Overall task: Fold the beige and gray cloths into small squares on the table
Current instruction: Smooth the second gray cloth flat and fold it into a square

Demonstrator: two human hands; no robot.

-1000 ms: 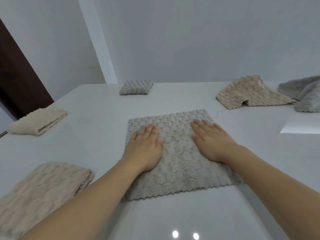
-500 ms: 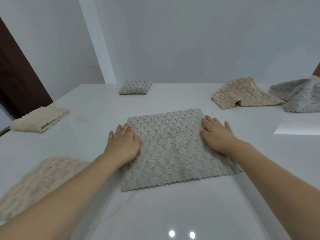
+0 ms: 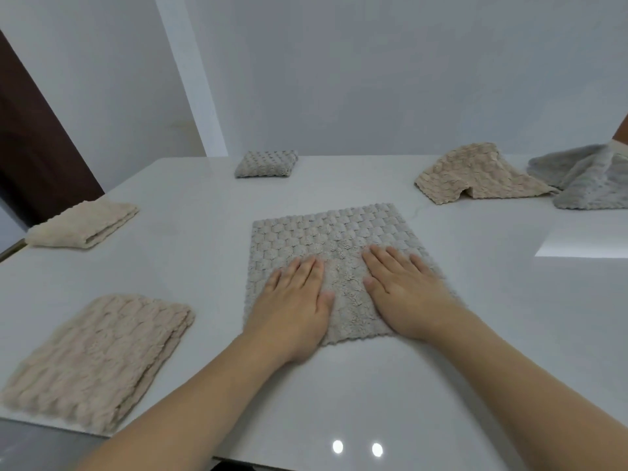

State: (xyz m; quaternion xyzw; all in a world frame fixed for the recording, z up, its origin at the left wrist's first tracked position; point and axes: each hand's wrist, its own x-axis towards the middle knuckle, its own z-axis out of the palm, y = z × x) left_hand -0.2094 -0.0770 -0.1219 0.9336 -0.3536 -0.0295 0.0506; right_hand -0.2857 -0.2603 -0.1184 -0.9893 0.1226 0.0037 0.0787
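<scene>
A gray textured cloth (image 3: 333, 236) lies spread flat in the middle of the white table (image 3: 509, 317). My left hand (image 3: 294, 305) presses flat on its near left part, fingers straight. Beside it, my right hand (image 3: 404, 294) presses flat on the near right part. An unfolded beige cloth (image 3: 475, 176) lies rumpled at the far right, with a rumpled gray cloth (image 3: 591, 181) beyond it.
A folded beige cloth (image 3: 98, 355) lies at the near left table edge. Another folded beige cloth (image 3: 83, 226) sits further back on the left. A small folded gray square (image 3: 266, 163) rests at the far edge. A dark door (image 3: 30, 141) stands left.
Both hands slid outward to the cloth's side edges half a second ago, then came back together onto its near middle. The cloth stays flat.
</scene>
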